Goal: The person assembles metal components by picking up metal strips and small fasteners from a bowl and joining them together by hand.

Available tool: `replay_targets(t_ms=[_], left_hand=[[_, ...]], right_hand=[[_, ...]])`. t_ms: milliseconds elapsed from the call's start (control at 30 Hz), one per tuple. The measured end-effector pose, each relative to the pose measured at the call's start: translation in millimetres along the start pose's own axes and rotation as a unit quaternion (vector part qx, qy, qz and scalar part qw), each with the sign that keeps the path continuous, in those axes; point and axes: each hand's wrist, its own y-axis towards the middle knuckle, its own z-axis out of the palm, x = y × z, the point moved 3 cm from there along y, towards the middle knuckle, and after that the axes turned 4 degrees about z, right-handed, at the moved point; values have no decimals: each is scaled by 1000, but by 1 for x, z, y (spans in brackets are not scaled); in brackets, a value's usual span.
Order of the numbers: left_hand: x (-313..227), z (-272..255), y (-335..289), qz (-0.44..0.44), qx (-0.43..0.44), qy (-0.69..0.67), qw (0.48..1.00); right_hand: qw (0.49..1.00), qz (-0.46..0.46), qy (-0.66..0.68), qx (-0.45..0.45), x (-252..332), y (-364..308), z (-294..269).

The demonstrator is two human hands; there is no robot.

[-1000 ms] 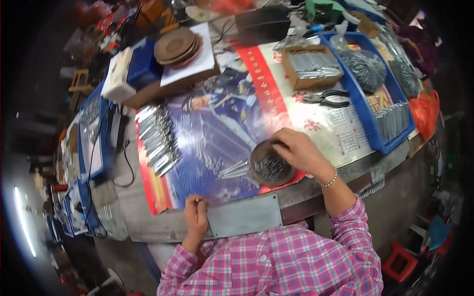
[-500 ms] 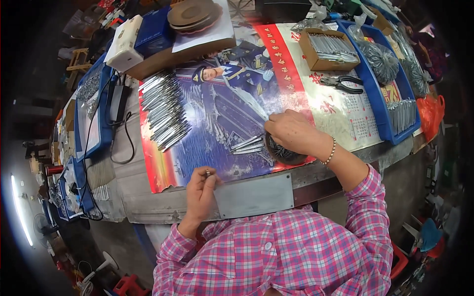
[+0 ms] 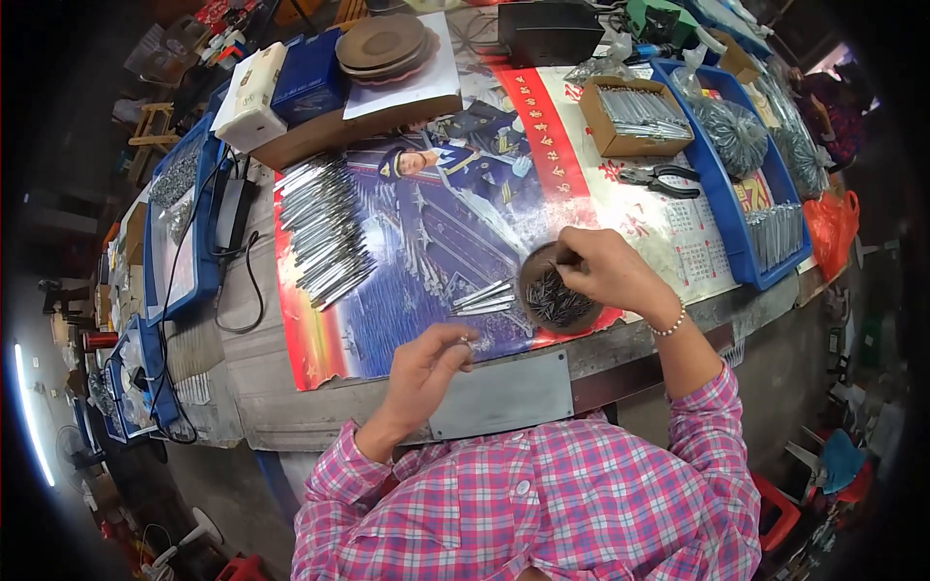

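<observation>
Currently, right fingers pinch together over one bowl; left fingers, I can't tell.

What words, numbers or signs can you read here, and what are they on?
I won't copy printed wording, but writing shows here:
Poster, red band: a row of characters.
Poster, pale part: big red marks; date grids too small to read.
Blue box: faint marks, too small.
Yellow-and-red card in the blue tray: lettering, blurred.

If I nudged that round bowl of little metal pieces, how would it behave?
The bowl probably slides rather than tips, since it looks broad and shallow. It is likely heavy for its size, holding many small metal pieces. Those would perhaps shift or rattle, lying loose in a jumble.
</observation>
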Motion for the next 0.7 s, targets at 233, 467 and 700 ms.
replay_targets(t_ms=[233, 467, 700], left_hand=[[2, 29, 14, -50, 13, -38, 998], [1, 36, 9, -47, 18, -42, 998], [5, 35, 7, -50, -3, -52, 997]], right_hand=[[945, 91, 314, -27, 4, -45, -2], [948, 23, 316, -41, 2, -51, 17], [927, 24, 374, 8, 17, -50, 28]])
